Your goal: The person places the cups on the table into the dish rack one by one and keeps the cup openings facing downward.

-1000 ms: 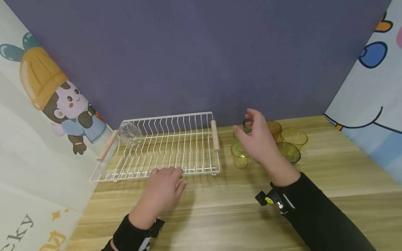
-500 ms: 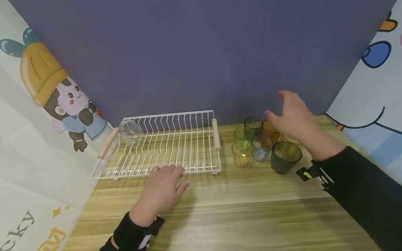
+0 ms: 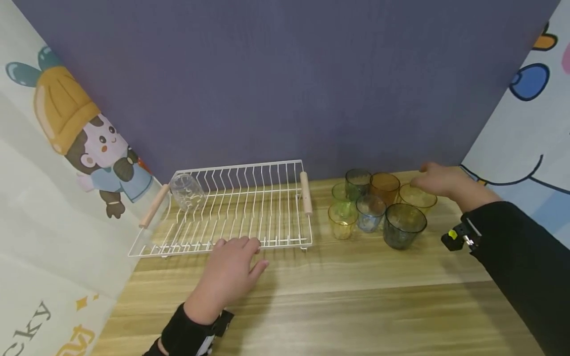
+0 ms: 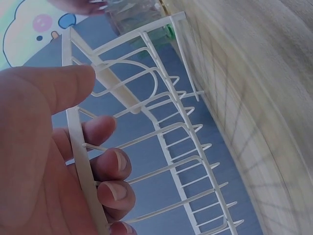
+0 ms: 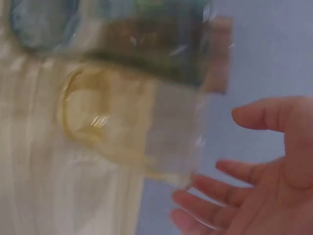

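Note:
A white wire dish rack (image 3: 285,245) with wooden handles stands left of centre. My left hand (image 3: 229,269) is at its front; in the left wrist view the fingers curl over the white rail, thumb apart from it. A clear glass (image 3: 187,192) lies tilted in the rack's left end. On the right my right hand (image 3: 441,181) hovers at the rim of a yellow glass (image 3: 417,198). The right wrist view, blurred, shows its fingers (image 5: 210,191) spread around the glass's rim side, thumb apart; whether a fingertip touches cannot be told.
Left of the yellow glass stand a dark grey glass (image 3: 403,232), an amber glass (image 3: 384,187), a blue glass (image 3: 370,212), a dark green glass (image 3: 357,183), and a yellow-green glass (image 3: 342,222), close together on the wooden table (image 3: 338,301). A dark wall panel (image 3: 285,89) rises behind.
My right hand has moved right from above the left glasses, rising over the amber glass, then lowering to the yellow glass. The left hand has stayed at the rack's front rail.

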### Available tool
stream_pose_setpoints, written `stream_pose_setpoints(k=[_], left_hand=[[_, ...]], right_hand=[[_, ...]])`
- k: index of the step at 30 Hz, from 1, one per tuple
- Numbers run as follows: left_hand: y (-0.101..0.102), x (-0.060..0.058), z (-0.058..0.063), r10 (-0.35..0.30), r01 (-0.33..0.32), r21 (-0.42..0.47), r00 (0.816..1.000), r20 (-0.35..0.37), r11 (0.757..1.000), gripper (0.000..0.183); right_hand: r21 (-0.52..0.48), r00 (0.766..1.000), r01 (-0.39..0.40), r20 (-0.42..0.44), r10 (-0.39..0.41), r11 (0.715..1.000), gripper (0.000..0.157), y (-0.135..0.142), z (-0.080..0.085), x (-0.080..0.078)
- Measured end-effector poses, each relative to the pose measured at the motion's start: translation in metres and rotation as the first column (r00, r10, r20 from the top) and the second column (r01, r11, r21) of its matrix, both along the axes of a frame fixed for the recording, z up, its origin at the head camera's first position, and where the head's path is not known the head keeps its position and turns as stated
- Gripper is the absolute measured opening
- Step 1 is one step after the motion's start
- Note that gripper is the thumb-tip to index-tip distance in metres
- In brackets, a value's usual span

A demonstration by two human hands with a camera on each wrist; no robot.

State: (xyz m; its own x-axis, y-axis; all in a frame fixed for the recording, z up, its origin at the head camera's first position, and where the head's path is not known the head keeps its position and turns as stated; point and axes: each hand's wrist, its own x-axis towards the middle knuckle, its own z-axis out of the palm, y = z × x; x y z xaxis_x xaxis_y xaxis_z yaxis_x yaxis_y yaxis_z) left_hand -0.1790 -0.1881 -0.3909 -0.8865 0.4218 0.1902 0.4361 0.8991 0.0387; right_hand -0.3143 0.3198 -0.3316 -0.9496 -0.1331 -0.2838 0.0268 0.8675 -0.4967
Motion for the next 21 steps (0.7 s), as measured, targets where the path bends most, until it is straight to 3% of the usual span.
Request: stream_pose_setpoints(k=[5, 11, 21], left_hand=[[0.0, 0.001, -0.003, -0.007, 0.007, 0.001, 1.0, -0.014, 1.0, 0.039], [0.001, 0.001, -0.001, -0.01, 0.01, -0.002, 0.999, -0.03, 1.0, 0.037], [0.002, 0.001, -0.001, -0.004, 0.004, -0.004, 1.0, -0.025, 1.0, 0.037]], right_hand=[[0.006, 0.996, -0.054, 0.077, 0.054, 0.999, 0.065, 0.007, -0.017, -0.004], [-0.058, 0.986, -0.023, 0.164, 0.032, 0.998, 0.063, 0.0, -0.023, -0.006], [-0.036, 0.984, -0.026, 0.177, 0.032, 0.999, 0.059, 0.002, -0.031, -0.015]])
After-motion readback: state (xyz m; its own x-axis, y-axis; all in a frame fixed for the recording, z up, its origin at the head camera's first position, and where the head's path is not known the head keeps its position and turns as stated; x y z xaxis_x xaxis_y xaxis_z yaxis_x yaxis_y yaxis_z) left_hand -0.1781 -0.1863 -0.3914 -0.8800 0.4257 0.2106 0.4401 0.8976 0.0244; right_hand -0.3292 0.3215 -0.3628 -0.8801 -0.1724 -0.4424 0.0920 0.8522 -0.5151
